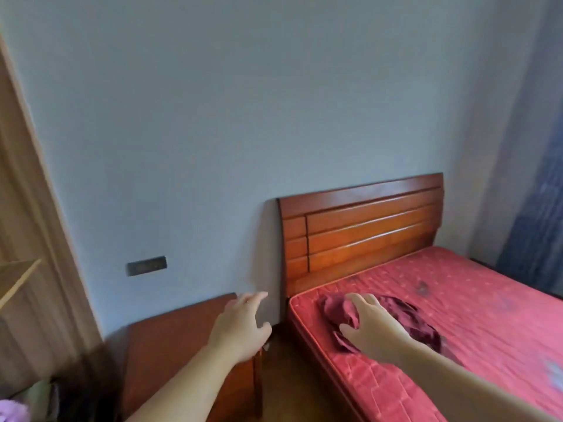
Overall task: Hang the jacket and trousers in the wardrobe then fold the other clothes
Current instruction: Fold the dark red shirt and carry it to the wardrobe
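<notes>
The right hand (370, 319) rests palm-down, fingers spread and only slightly bent, on a crumpled dark maroon cloth garment (408, 318) that lies near the head corner of the bare red quilted mattress (457, 300); whether the fingertips have actually gathered any fabric cannot be told, since the hand covers that part. The left hand (240, 327) hangs in the air with its fingers straight and apart, holding nothing, over the gap between the reddish-brown wooden bedside cabinet (170, 336) and the bed. The likeliest trouble, as a judgement, is a partial grab: the garment is bunched, so one hand lifting it from the middle may drag only a layer and leave sleeves or legs trailing, making a tidy fold harder. It also sits close to the mattress edge, so a careless pull toward the person could slide it off onto the floor beside the cabinet. The mattress cover looks stained in spots, and fabric pressed on it might pick up dirt. Which kind of garment it is stays unclear, so it could be mis-sorted between hanging and folding. Counted: one maroon garment on the bed, one mattress, one slatted orange-brown wooden headboard (365, 226), one bedside cabinet, one dark wall socket plate (146, 265), one pale wooden wardrobe (27, 239) edge at left, one blue curtain (536, 223), and a pinkish bundle of cloth (12, 411) at the lower left corner.
</notes>
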Action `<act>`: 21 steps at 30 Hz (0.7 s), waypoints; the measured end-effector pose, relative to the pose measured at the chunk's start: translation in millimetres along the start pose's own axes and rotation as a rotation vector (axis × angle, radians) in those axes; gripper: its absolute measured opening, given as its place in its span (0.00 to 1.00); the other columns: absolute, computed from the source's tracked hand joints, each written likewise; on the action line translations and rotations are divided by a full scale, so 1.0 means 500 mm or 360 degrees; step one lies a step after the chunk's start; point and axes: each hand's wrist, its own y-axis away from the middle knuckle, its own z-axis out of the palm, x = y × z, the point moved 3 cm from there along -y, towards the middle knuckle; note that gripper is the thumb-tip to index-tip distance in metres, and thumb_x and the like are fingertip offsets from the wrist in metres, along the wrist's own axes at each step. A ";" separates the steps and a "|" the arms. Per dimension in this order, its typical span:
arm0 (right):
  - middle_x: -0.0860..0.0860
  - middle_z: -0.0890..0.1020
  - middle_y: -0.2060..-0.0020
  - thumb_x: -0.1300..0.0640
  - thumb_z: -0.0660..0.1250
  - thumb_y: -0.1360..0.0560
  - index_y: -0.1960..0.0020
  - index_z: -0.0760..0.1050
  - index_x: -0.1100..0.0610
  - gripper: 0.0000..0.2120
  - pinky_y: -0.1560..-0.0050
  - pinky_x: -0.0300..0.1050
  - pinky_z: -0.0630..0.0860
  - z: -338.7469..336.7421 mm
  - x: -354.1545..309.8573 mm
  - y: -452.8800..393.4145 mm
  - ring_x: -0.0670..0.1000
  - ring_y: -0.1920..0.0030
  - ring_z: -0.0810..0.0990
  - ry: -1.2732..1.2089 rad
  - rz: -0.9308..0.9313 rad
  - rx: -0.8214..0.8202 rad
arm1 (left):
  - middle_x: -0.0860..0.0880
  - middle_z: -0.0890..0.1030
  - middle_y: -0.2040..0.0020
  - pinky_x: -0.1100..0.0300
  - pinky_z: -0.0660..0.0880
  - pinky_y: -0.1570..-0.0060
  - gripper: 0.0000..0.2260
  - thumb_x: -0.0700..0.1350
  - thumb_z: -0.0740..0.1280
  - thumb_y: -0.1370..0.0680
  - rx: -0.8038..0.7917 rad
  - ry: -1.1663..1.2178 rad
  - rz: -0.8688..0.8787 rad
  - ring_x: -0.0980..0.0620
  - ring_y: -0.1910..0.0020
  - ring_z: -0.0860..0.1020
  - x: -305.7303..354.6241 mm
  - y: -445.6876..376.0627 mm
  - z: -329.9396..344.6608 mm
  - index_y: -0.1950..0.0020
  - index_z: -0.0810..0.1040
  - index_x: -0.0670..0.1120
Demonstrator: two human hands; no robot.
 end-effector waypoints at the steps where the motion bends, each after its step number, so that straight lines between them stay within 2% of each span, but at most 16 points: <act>1: 0.50 0.66 0.31 0.44 0.63 0.26 0.25 0.58 0.49 0.33 0.38 0.47 0.72 -0.005 0.037 0.046 0.53 0.34 0.70 0.0019 0.0081 -0.0025 | 0.55 0.66 0.27 0.54 0.67 0.33 0.27 0.52 0.63 0.23 -0.0057 0.0012 0.0035 0.52 0.29 0.65 0.032 0.026 0.028 0.24 0.61 0.57; 4: 0.50 0.65 0.31 0.44 0.63 0.26 0.25 0.57 0.49 0.33 0.37 0.49 0.71 -0.036 0.140 0.172 0.54 0.33 0.69 0.0049 0.0248 -0.0049 | 0.56 0.67 0.27 0.56 0.69 0.34 0.26 0.52 0.62 0.23 -0.0096 0.0032 0.0134 0.53 0.30 0.66 0.128 0.090 0.084 0.25 0.63 0.57; 8: 0.51 0.66 0.34 0.44 0.62 0.25 0.24 0.57 0.51 0.32 0.41 0.48 0.74 -0.102 0.268 0.309 0.53 0.37 0.71 0.0077 0.0386 -0.0005 | 0.56 0.67 0.28 0.54 0.70 0.35 0.26 0.52 0.63 0.24 -0.0145 0.0077 0.0229 0.53 0.31 0.67 0.274 0.152 0.125 0.25 0.63 0.58; 13: 0.50 0.65 0.32 0.43 0.62 0.24 0.24 0.55 0.49 0.32 0.45 0.47 0.77 -0.162 0.415 0.478 0.51 0.40 0.72 0.0076 0.0401 0.0022 | 0.55 0.65 0.26 0.50 0.68 0.33 0.27 0.54 0.63 0.24 -0.0220 0.0068 0.0220 0.51 0.28 0.64 0.448 0.246 0.190 0.25 0.62 0.58; 17: 0.50 0.65 0.33 0.44 0.63 0.23 0.24 0.56 0.49 0.31 0.45 0.45 0.76 -0.188 0.518 0.579 0.51 0.40 0.72 0.0037 0.0430 0.0039 | 0.55 0.65 0.26 0.51 0.68 0.33 0.27 0.54 0.63 0.24 -0.0299 0.0038 0.0245 0.51 0.28 0.64 0.576 0.318 0.259 0.25 0.62 0.58; 21: 0.51 0.65 0.33 0.43 0.63 0.24 0.23 0.55 0.50 0.33 0.46 0.46 0.75 -0.180 0.575 0.609 0.51 0.42 0.74 -0.0021 0.0444 -0.0026 | 0.55 0.65 0.26 0.51 0.69 0.34 0.27 0.54 0.63 0.24 -0.0370 -0.0008 0.0250 0.51 0.29 0.64 0.631 0.342 0.300 0.25 0.62 0.59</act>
